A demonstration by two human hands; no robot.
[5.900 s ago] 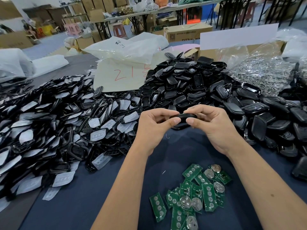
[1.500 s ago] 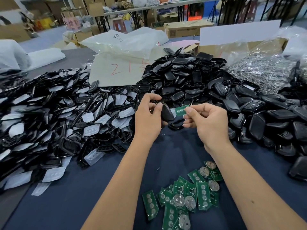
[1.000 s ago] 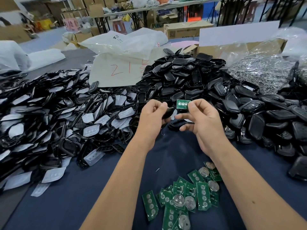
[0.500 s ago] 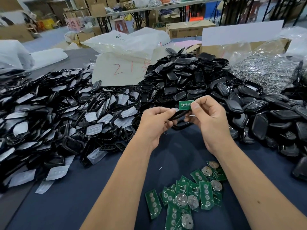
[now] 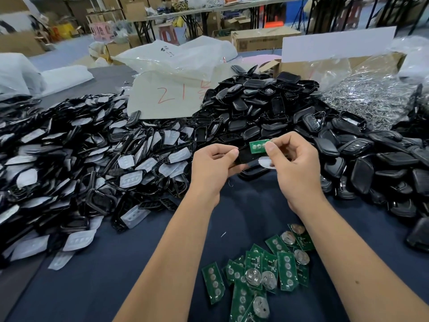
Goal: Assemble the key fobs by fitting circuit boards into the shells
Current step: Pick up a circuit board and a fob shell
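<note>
Both hands slightly lifted since before, right hand (image 5: 296, 163) pinching green circuit board (image 5: 258, 146), left hand (image 5: 213, 165) gripping black shell (image 5: 245, 156), spare boards (image 5: 260, 273) near.

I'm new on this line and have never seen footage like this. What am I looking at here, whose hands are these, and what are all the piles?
The single view comes from a camera worn on a person's head, looking down at their own bare hands. The left hand holds a black shell; the right hand pinches a small green circuit board just above it, not yet fitted in. On the dark blue cloth lie loose spare boards near the person, a heap of black shells behind the hands, and frames with pale button pads on the left.
</note>
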